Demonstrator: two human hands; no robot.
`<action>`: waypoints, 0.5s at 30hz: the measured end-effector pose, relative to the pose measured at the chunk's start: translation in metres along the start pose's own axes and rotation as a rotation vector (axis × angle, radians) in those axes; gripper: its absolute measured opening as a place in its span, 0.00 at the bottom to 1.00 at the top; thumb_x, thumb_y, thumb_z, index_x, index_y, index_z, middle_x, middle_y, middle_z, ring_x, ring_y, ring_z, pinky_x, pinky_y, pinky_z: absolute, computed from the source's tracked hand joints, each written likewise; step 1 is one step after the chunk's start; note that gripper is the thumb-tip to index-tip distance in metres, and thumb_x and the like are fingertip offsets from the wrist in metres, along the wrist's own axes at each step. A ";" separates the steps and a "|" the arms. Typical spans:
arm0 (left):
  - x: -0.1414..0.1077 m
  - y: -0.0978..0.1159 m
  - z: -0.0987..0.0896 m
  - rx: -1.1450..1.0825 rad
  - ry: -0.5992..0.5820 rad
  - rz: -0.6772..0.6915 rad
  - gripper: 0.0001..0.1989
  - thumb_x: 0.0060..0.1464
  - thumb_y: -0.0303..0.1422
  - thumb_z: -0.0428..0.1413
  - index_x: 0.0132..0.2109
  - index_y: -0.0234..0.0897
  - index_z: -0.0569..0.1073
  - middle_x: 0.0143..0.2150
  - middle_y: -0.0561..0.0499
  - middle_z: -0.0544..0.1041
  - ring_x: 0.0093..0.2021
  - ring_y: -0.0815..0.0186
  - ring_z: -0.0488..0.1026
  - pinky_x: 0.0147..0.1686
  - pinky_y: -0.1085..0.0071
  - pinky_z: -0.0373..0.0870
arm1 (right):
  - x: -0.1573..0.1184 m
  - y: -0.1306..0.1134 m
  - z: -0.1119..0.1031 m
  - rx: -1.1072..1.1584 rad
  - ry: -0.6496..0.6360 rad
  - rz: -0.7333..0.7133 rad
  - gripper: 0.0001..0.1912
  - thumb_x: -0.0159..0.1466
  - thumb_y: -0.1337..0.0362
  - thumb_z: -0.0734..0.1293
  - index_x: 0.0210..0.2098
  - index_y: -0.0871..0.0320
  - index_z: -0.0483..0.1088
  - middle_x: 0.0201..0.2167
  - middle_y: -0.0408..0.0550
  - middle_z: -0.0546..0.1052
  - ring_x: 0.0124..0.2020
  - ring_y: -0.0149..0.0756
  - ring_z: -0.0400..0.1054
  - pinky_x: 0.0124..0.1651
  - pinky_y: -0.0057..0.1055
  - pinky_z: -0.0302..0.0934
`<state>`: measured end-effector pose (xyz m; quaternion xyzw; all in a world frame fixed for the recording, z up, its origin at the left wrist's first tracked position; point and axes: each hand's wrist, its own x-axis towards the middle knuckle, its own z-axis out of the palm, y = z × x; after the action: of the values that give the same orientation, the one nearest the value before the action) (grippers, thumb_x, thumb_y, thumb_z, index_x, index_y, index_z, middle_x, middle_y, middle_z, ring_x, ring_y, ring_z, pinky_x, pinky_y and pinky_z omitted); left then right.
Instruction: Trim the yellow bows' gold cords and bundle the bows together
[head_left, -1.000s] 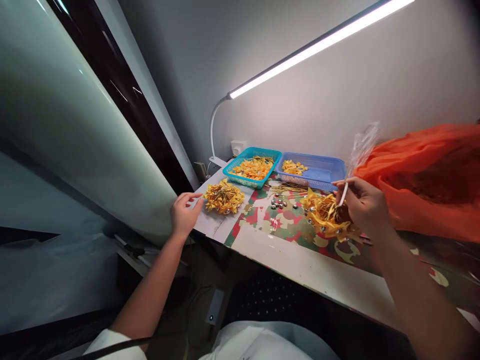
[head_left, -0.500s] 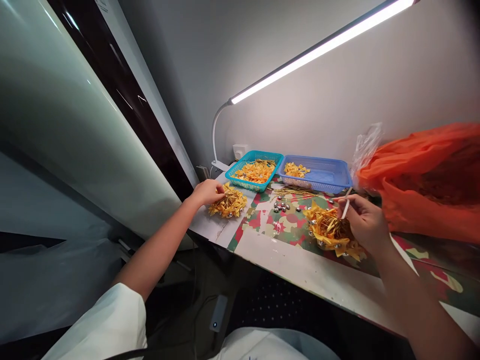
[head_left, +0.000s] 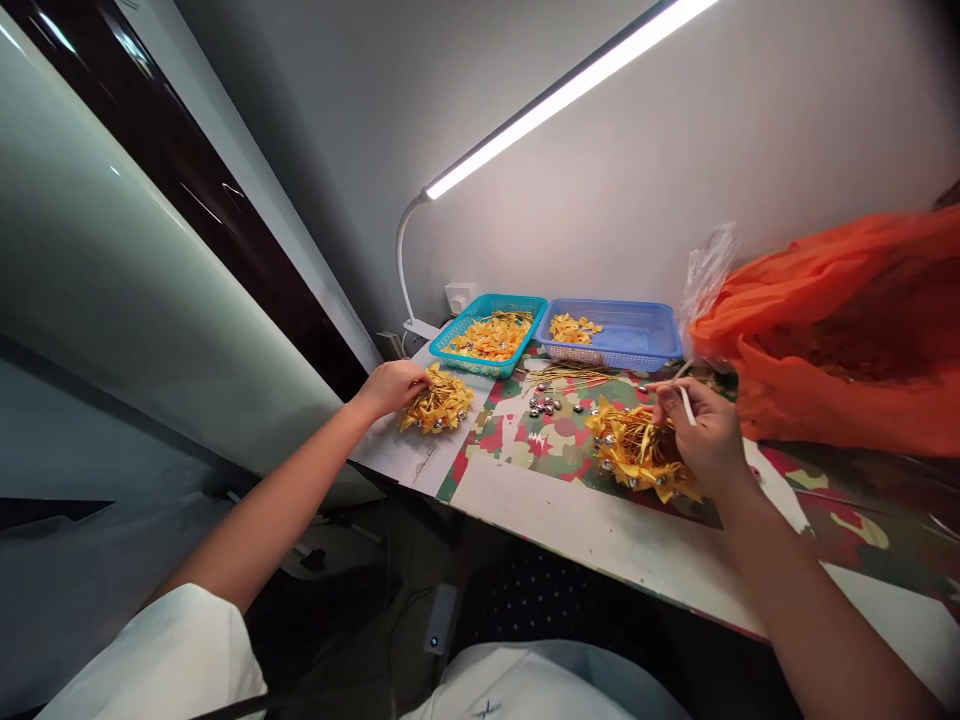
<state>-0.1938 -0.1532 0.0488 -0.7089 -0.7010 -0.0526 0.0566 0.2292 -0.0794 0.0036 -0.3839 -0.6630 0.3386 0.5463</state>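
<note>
My left hand is closed at the top of a round bunch of golden flowers with wire stems, on the white left part of the table. Over at the right, my right hand pinches a thin white strip. It is beside a larger bunch of golden flowers with small silver bells among the petals. Between the bunches lie several loose silver bells and a spread of golden wire stems.
A teal basket holds golden petals and stems; a blue basket beside it holds fewer petals. An orange bag bulges at the right. A lit lamp hangs over the table.
The camera view has shifted, moving the scene left in the picture. My right hand has turned slightly, and the white strip now points down to the right. My left hand remains at its bunch.
</note>
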 end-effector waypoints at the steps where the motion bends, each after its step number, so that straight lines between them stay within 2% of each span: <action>1: 0.001 0.000 -0.003 -0.004 0.015 0.006 0.12 0.53 0.31 0.52 0.35 0.41 0.81 0.39 0.46 0.83 0.43 0.56 0.78 0.44 0.66 0.69 | 0.002 -0.002 0.000 -0.003 -0.003 -0.008 0.15 0.62 0.51 0.66 0.30 0.55 0.74 0.17 0.41 0.69 0.21 0.33 0.63 0.26 0.30 0.59; 5: 0.009 0.000 -0.033 -0.005 0.070 0.029 0.12 0.51 0.35 0.52 0.34 0.40 0.81 0.37 0.47 0.83 0.41 0.57 0.78 0.43 0.67 0.70 | 0.024 -0.024 -0.007 -0.078 -0.077 -0.086 0.13 0.63 0.54 0.65 0.33 0.57 0.76 0.20 0.43 0.74 0.23 0.33 0.68 0.28 0.29 0.61; 8: 0.016 0.001 -0.067 0.010 0.146 0.024 0.15 0.50 0.37 0.50 0.35 0.38 0.81 0.37 0.46 0.83 0.39 0.57 0.78 0.40 0.67 0.69 | 0.052 -0.049 -0.015 -0.123 -0.046 -0.177 0.12 0.62 0.55 0.67 0.30 0.56 0.77 0.27 0.46 0.80 0.32 0.36 0.74 0.37 0.30 0.65; 10: 0.020 0.003 -0.090 0.016 0.195 0.025 0.17 0.51 0.39 0.50 0.36 0.38 0.81 0.37 0.46 0.82 0.38 0.57 0.77 0.39 0.67 0.68 | 0.071 -0.061 -0.017 -0.175 -0.161 -0.180 0.12 0.60 0.55 0.68 0.28 0.56 0.77 0.27 0.47 0.81 0.33 0.38 0.75 0.38 0.31 0.66; 11: 0.022 0.005 -0.099 0.019 0.208 0.033 0.17 0.50 0.39 0.50 0.36 0.39 0.81 0.36 0.47 0.82 0.38 0.56 0.77 0.38 0.67 0.68 | 0.078 -0.065 -0.018 -0.194 -0.207 -0.184 0.13 0.59 0.55 0.68 0.27 0.57 0.77 0.27 0.47 0.81 0.33 0.38 0.75 0.38 0.31 0.66; 13: 0.025 0.009 -0.112 0.061 0.224 0.044 0.15 0.50 0.39 0.50 0.35 0.41 0.81 0.35 0.50 0.82 0.36 0.58 0.76 0.37 0.68 0.67 | 0.088 -0.065 -0.018 -0.205 -0.210 -0.195 0.14 0.59 0.55 0.68 0.26 0.58 0.78 0.28 0.49 0.82 0.33 0.39 0.76 0.39 0.32 0.66; 15: 0.027 0.014 -0.117 0.112 0.203 0.067 0.14 0.49 0.38 0.51 0.35 0.42 0.81 0.34 0.51 0.81 0.35 0.59 0.75 0.36 0.69 0.66 | 0.091 -0.059 -0.018 -0.247 -0.245 -0.158 0.12 0.59 0.57 0.68 0.26 0.59 0.79 0.27 0.49 0.82 0.33 0.39 0.76 0.40 0.32 0.67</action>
<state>-0.1785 -0.1448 0.1681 -0.7188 -0.6694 -0.0830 0.1683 0.2286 -0.0269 0.1001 -0.3506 -0.7890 0.2549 0.4353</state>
